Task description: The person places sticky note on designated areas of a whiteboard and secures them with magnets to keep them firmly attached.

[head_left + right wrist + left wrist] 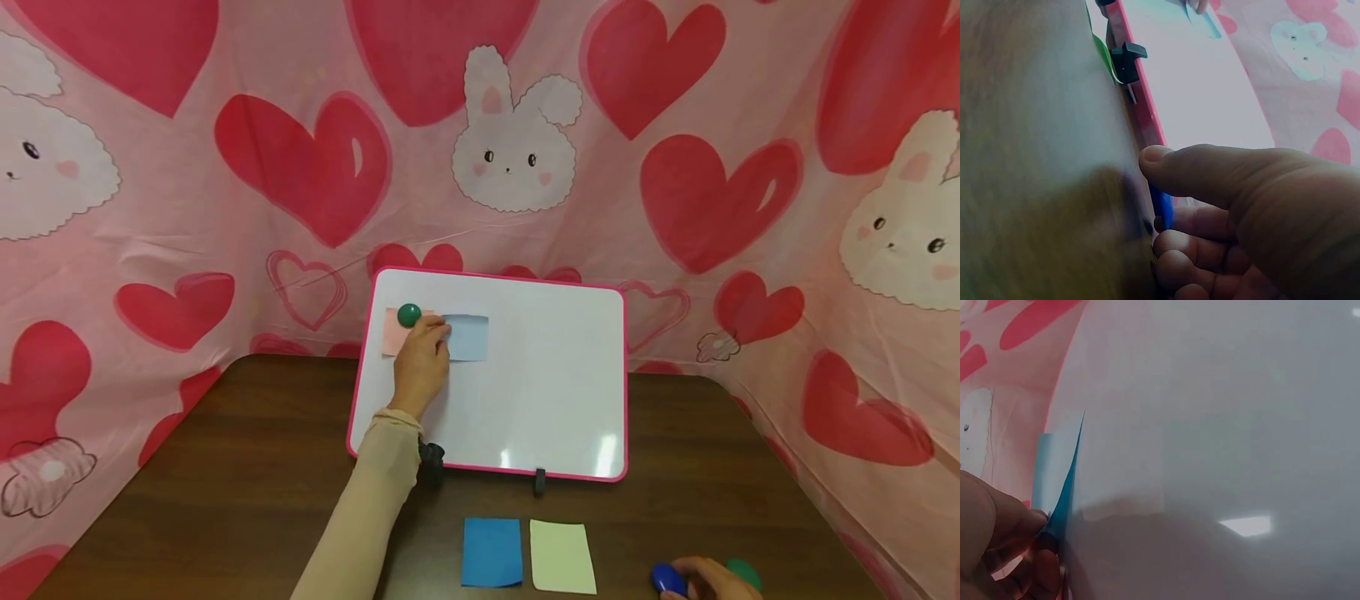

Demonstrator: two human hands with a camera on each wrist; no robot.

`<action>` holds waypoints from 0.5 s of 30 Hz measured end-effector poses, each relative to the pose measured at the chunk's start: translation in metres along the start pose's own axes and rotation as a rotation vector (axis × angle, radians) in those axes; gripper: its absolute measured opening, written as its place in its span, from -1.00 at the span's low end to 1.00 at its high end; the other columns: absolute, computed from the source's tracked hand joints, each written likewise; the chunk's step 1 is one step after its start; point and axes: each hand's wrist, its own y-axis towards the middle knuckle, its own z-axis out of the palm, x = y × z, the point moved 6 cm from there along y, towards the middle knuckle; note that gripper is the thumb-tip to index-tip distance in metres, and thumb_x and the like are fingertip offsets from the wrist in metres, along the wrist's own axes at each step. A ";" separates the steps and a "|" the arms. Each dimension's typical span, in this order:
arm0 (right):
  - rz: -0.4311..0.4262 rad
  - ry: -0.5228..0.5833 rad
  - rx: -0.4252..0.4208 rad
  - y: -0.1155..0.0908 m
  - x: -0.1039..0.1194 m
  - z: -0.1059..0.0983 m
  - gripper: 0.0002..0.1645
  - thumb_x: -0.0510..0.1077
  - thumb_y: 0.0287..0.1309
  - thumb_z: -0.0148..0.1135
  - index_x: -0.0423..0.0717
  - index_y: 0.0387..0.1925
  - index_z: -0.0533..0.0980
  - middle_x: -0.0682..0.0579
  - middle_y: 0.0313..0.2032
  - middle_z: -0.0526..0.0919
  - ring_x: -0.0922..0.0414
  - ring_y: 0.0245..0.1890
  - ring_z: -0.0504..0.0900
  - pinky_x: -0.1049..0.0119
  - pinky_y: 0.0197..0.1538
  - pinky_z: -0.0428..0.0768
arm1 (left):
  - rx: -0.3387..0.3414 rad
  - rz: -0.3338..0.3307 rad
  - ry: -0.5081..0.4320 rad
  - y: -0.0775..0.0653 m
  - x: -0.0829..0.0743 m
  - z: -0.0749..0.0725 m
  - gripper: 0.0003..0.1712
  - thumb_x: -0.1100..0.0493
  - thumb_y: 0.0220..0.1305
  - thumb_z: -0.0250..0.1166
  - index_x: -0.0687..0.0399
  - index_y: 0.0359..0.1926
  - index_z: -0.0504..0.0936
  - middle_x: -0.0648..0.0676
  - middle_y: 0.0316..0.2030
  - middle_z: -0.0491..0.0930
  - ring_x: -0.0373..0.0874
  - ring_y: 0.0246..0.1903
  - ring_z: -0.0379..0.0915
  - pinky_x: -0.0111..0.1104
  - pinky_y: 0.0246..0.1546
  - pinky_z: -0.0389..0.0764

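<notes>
Centre-left, the pink paper (pixel 393 337) is already fixed; light-blue paper (pixel 470 338) is pinched by left hand (pixel 422 360), blue magnet (pixel 667 578) by right hand (pixel 710 577); bottom papers (pixel 491 552) are unfixed.

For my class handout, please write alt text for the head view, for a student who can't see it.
A person's left hand pinches a light blue paper at a whiteboard, beside a pink paper under a green magnet. At lower right, the right hand holds a blue magnet. A darker blue paper and pale green paper lie on the table.
</notes>
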 end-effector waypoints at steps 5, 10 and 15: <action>-0.036 -0.005 -0.028 0.000 0.001 0.000 -0.50 0.07 -0.09 0.62 -0.06 -0.15 0.65 0.21 -0.42 0.51 0.33 -0.47 0.43 0.43 -0.38 0.48 | -0.032 0.067 0.064 -0.001 0.000 -0.001 -0.65 0.39 0.38 0.17 0.31 0.14 0.66 0.10 0.19 0.56 0.04 0.25 0.42 -0.09 0.16 0.51; -0.060 -0.015 -0.049 0.000 0.001 0.000 -0.53 0.05 -0.10 0.63 -0.08 -0.17 0.66 0.20 -0.41 0.53 0.35 -0.47 0.43 0.43 -0.38 0.48 | -0.031 0.083 0.053 -0.001 0.001 -0.001 -0.63 0.41 0.39 0.15 0.34 0.17 0.63 0.12 0.22 0.54 0.06 0.27 0.40 -0.09 0.20 0.48; -0.067 0.004 -0.075 -0.001 0.003 -0.002 -0.54 0.03 -0.11 0.63 -0.07 -0.19 0.66 0.20 -0.42 0.53 0.36 -0.47 0.44 0.44 -0.37 0.49 | -0.041 0.089 0.029 0.000 0.000 -0.001 -0.62 0.41 0.39 0.15 0.36 0.18 0.61 0.14 0.22 0.54 0.08 0.28 0.39 -0.08 0.22 0.46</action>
